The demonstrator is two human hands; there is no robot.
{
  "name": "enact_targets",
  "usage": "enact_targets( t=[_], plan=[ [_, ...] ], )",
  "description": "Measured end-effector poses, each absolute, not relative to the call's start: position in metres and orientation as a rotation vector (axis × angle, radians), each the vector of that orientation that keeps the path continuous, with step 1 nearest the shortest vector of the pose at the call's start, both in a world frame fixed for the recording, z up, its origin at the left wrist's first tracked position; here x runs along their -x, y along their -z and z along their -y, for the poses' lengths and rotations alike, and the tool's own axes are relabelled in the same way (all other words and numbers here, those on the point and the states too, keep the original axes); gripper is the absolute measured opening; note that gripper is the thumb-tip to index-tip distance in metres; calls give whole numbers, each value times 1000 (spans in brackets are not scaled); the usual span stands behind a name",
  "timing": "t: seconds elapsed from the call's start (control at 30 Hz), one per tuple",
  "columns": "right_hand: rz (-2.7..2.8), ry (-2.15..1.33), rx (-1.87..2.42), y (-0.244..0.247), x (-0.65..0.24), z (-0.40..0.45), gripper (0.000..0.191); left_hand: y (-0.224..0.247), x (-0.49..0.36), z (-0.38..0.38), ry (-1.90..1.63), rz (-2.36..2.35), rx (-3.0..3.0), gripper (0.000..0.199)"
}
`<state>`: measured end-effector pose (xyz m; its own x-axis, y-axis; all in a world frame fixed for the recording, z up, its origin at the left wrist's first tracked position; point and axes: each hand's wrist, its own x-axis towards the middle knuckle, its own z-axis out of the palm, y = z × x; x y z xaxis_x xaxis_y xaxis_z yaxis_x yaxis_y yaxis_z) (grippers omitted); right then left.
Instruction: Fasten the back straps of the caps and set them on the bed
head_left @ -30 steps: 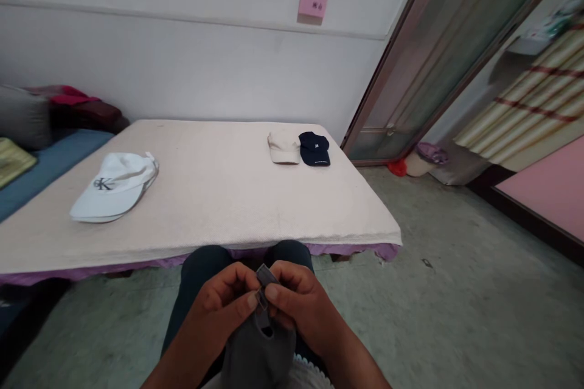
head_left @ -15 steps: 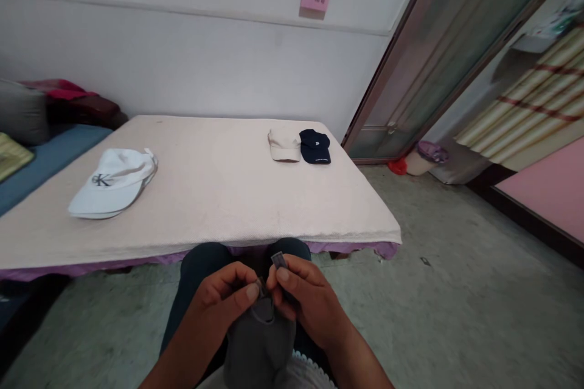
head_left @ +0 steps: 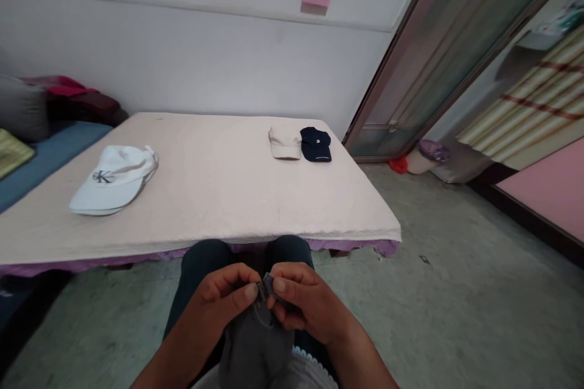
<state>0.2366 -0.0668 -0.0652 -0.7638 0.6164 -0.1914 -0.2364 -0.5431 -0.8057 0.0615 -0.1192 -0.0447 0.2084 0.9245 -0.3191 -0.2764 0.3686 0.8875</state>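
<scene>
A grey cap [head_left: 255, 346] lies on my lap with its back strap turned up towards me. My left hand [head_left: 223, 301] pinches one side of the strap, and my right hand [head_left: 301, 301] pinches the other side and its small buckle [head_left: 264, 287]. The fingertips of both hands meet over my knees, just short of the table's near edge. Most of the grey cap is hidden under my hands.
A low table [head_left: 219, 194] with a cream cloth stands in front of me. On it lie a white cap [head_left: 112, 179] at the left, and a beige cap [head_left: 283, 144] next to a navy cap [head_left: 316, 144] at the far right. Bedding lies at the left; a glass door stands at the right.
My right hand had lifted the strap end up and has brought it back down against my left fingertips. The view has tilted slightly.
</scene>
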Motion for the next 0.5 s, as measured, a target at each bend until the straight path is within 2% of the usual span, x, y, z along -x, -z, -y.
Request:
enact_targets(
  t=[0.3,0.5],
  plan=[
    [1095,-2430,601,70,-240,66,33,44,-62,121,-978,-968,-775,15],
    [1266,-2373,611,66,-242,65,35,41,-62,120,-958,-1015,-785,15]
  ],
)
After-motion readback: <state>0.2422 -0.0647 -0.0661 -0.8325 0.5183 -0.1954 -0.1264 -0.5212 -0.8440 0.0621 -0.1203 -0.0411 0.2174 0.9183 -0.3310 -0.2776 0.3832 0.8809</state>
